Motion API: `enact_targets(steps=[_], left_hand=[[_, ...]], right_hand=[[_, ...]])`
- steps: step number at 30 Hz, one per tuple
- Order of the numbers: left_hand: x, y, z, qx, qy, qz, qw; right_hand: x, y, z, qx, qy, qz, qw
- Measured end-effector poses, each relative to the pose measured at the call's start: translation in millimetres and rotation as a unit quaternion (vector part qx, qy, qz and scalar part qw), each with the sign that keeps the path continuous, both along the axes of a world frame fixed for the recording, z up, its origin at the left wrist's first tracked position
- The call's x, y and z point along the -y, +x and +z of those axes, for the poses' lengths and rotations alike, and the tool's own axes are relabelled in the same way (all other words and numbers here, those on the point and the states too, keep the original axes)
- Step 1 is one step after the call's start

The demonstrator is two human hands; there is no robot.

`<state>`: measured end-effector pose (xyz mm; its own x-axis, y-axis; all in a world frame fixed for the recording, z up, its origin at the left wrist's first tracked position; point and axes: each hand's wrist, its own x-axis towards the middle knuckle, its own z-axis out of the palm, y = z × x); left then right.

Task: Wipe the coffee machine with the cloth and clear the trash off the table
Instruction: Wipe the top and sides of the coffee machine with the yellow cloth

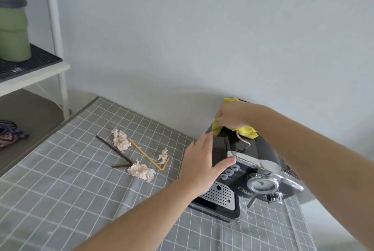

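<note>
1. The right hand point(232, 116) is gripping the yellow cloth point(245, 131), fingers curled round it, and is pressing it onto the top of the coffee machine point(242, 161) towards its back edge; a corner of the cloth is sticking up behind the hand and a fold is bulging out beside the wrist.
2. The left hand point(204, 161) is lying open, fingers straight and together, flat against the machine's left side; its thumb is resting on the front edge just above the round buttons.
3. The coffee machine (black, with chrome trim, a round gauge and a perforated drip tray) is standing at the right of the desk point(60, 190), close to the wall.
4. Trash is lying on the desk left of the machine, apart from it: a bent brown straw point(113, 149) and a bent yellow straw point(147, 155); a far tissue wad point(121, 139) is sitting between their far ends; a near tissue wad point(141, 171) is touching the brown straw's bend; a small tissue wad point(163, 155) is lying against the yellow straw near its bend.
5. A grey checked cover is draping the desk; at far left a white shelf point(30, 74) is carrying a green object point(13, 28) on a dark ribbed mat.
</note>
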<state>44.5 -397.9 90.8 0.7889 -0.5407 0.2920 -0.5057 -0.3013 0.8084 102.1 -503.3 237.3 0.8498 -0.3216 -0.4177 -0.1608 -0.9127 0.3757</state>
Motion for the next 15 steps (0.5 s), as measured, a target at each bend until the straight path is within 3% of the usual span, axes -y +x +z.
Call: enact_targets(steps=[3, 6, 11, 15], left_hand=[[-2.7, -1.8, 1.9, -0.018, 0.036, 0.010, 0.999], [-11.4, -1.0, 11.2, -0.030, 0.065, 0.002, 0.997], [-21.4, 7.1, 12.5, -0.032, 0.083, 0.005, 0.996], [-22.0, 8.6, 9.2, -0.027, 0.082, 0.012, 0.996]], right_hand=[[11.8, 14.0, 0.9, -0.021, -0.090, 0.050, 0.994], [8.8, 11.5, -2.5, -0.107, -0.155, 0.112, 0.976], [-5.8, -41.5, -8.4, -0.215, -0.139, 0.263, 0.930], [-3.9, -23.0, -0.3, -0.176, -0.107, 0.151, 0.967]])
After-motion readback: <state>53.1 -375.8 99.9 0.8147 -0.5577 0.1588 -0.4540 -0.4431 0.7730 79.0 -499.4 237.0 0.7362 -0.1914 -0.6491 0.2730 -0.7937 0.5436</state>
